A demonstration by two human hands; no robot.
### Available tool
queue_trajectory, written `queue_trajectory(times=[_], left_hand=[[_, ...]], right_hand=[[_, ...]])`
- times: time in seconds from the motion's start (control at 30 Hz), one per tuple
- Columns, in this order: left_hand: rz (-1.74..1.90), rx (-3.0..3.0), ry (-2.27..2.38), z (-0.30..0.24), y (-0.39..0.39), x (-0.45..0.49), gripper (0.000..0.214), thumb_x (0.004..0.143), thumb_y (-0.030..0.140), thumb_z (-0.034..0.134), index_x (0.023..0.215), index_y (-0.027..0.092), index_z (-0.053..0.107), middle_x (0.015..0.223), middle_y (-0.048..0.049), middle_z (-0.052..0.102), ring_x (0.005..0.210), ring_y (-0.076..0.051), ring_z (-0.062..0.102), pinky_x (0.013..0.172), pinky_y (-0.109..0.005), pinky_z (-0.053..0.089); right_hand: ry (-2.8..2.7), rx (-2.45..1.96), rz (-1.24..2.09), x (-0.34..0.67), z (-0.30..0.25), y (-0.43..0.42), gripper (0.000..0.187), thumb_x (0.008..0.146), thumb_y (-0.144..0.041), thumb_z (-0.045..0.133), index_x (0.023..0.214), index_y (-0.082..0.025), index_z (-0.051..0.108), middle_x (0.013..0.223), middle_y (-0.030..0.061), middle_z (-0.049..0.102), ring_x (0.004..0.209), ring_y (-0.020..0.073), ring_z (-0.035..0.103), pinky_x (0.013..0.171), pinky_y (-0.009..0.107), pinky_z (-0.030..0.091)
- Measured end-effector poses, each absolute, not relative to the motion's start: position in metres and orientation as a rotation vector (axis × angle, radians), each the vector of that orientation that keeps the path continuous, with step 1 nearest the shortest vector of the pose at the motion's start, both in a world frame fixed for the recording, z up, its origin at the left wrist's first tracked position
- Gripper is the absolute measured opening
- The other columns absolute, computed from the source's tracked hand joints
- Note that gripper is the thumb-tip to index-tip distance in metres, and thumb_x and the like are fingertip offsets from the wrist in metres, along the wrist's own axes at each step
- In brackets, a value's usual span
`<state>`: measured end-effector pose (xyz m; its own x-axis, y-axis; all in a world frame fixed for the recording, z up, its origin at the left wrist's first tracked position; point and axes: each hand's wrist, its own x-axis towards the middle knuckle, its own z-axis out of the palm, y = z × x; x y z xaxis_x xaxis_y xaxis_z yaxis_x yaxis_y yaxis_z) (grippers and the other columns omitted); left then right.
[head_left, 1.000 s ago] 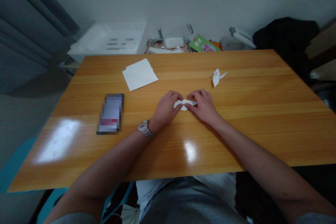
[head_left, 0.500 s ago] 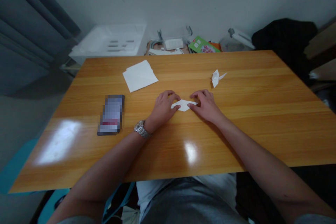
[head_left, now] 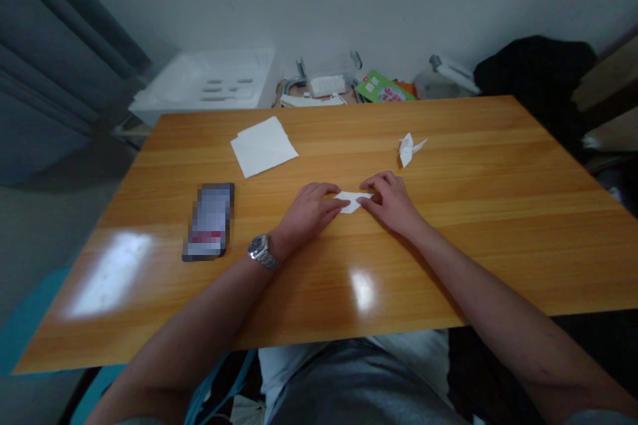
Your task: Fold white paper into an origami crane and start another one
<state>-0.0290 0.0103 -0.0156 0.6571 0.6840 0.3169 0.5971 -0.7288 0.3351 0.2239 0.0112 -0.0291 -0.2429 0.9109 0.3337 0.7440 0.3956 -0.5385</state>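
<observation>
Carefully, holds a small folded piece of white paper between two bare hands, at the middle of a glossy wood-grain table. Lays the thumb of the left hand over the left part of the paper, with the forefinger at the far edge and the remaining fingers curled close behind, in a narrow hold. Pinches the opposite tip with the right hand, thumb on the near side, bent fingers on the far side, with only a slim gap between. Wears a metal-banded wristwatch on the left wrist. Has a folded paper crane just beyond the right hand, near but not touching, and a slightly fanned stack of white paper sheets beyond the left. Has also a smartphone with a pixelated screen lying farther left, well apart from the fingers. Faces, past the far edge, a slotted white plastic tray, a green booklet and, at right, a black heap
</observation>
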Motion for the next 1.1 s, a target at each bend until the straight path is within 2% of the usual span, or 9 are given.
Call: queue_trajectory(times=[0.13,0.27,0.47,0.57,0.7,1.1], left_hand=[[0.553,2.728,1.002,-0.011,0.010,-0.030,0.032,0.104,0.031,0.054,0.131,0.028,0.070,0.130,-0.0096,0.063,0.117,-0.026,0.058,0.105,-0.044,0.044],[0.461,2.734,1.047,-0.005,0.004,-0.023,0.038,0.105,0.038,0.051,0.137,0.023,0.066,0.115,-0.0102,0.066,0.103,-0.024,0.060,0.096,-0.042,0.048],[0.422,2.717,1.056,-0.005,0.001,-0.019,0.037,0.105,0.033,0.049,0.136,0.020,0.064,0.108,-0.0100,0.066,0.097,-0.023,0.061,0.092,-0.041,0.049],[0.470,2.709,1.025,-0.008,0.002,-0.021,0.038,0.104,0.036,0.051,0.137,0.021,0.064,0.115,-0.0110,0.066,0.104,-0.024,0.061,0.097,-0.041,0.050],[0.523,2.697,0.920,-0.010,0.004,-0.025,0.039,0.105,0.039,0.051,0.138,0.023,0.064,0.137,-0.0110,0.062,0.126,-0.026,0.058,0.110,-0.043,0.046],[0.388,2.749,0.843,-0.007,0.003,-0.030,0.039,0.105,0.038,0.050,0.141,0.028,0.063,0.147,-0.0092,0.059,0.132,-0.027,0.056,0.112,-0.046,0.045]], right_hand=[[-2.034,-1.392,0.357,0.225,-0.029,0.013,0.019,0.091,-0.032,0.070,0.107,-0.023,0.068,0.108,0.0106,0.063,0.106,0.0311,0.059,0.097,0.049,0.048],[-2.049,-1.325,0.382,0.228,-0.026,0.014,0.019,0.095,-0.034,0.064,0.111,-0.025,0.070,0.108,0.0098,0.063,0.107,0.0296,0.060,0.098,0.049,0.049],[-2.191,-1.183,0.396,0.232,-0.025,0.014,0.027,0.099,-0.033,0.060,0.122,-0.029,0.073,0.122,0.0099,0.064,0.116,0.0289,0.058,0.103,0.052,0.047],[-2.229,-1.174,0.380,0.232,-0.028,0.014,0.029,0.100,-0.032,0.057,0.124,-0.030,0.074,0.126,0.0101,0.064,0.119,0.0291,0.057,0.104,0.053,0.047],[-2.256,-1.183,0.368,0.234,-0.030,0.014,0.033,0.101,-0.026,0.055,0.127,-0.032,0.073,0.131,0.0098,0.062,0.121,0.0287,0.055,0.105,0.053,0.047],[-2.232,-1.128,0.392,0.237,-0.030,0.018,0.035,0.101,-0.021,0.052,0.127,-0.031,0.072,0.129,0.0097,0.065,0.123,0.0271,0.058,0.106,0.053,0.047]])
